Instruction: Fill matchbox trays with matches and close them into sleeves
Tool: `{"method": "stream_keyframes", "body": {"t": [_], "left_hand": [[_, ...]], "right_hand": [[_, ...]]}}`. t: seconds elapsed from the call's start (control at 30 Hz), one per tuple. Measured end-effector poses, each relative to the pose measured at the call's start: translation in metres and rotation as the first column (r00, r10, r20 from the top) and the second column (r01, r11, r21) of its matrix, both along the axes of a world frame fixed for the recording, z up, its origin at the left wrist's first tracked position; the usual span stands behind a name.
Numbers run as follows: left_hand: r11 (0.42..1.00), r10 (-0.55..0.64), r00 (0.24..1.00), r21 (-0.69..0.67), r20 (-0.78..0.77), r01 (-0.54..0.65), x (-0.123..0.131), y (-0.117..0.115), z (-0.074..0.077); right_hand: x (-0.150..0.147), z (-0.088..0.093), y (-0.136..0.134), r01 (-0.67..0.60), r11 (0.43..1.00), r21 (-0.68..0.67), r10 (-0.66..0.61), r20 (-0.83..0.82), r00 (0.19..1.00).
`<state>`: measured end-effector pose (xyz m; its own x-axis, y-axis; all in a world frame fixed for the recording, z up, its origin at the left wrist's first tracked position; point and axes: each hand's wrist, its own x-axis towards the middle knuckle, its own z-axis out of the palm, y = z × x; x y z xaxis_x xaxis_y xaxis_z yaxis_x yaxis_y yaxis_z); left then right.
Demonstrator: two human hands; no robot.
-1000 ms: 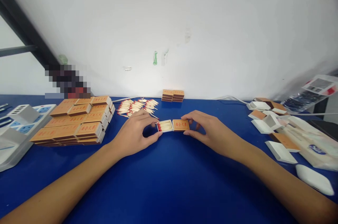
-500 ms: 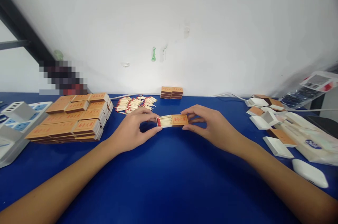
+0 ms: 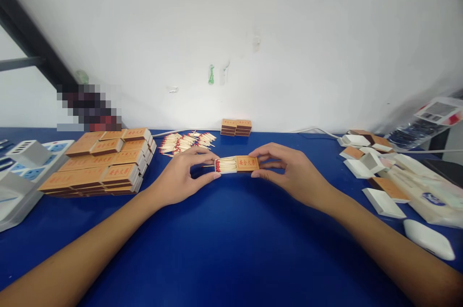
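Observation:
Between my hands, low over the blue table (image 3: 231,239), is a half-open matchbox (image 3: 247,163). Its white tray (image 3: 226,165) sticks out to the left, filled with red-tipped matches. My left hand (image 3: 183,174) pinches the tray's left end between thumb and fingers. The orange sleeve's right end is gripped by my right hand (image 3: 294,172). A loose pile of matches (image 3: 184,143) lies just behind my left hand. Farther back, small stacked matchboxes (image 3: 236,127) stand against the wall.
Stacked matchboxes (image 3: 104,164) stand at the left, beside a white power strip (image 3: 25,181). To the right lie separate trays and sleeves (image 3: 383,202), a tissue pack (image 3: 434,198), a white case (image 3: 428,239) and a plastic-wrapped item (image 3: 415,128).
The camera view has shifted slightly. Both hands hold the half-open matchbox as before, with hardly any movement.

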<state>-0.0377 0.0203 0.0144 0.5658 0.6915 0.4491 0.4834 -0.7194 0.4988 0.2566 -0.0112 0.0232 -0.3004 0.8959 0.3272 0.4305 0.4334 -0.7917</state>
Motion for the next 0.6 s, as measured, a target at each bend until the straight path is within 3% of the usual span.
{"method": "stream_keyframes", "body": {"t": [0.2, 0.6], "left_hand": [[1.0, -0.01, 0.999, 0.015, -0.045, 0.011, 0.0002, 0.0001, 0.0012], [0.973, 0.052, 0.97, -0.231, 0.236, 0.004, 0.0054, -0.0012, 0.0027]], "right_hand": [[0.0002, 0.0, -0.0022, -0.039, 0.999, 0.016, 0.039, -0.002, 0.999], [-0.0068, -0.005, -0.0004, -0.039, 0.973, -0.227, -0.041, -0.334, 0.942]]}}
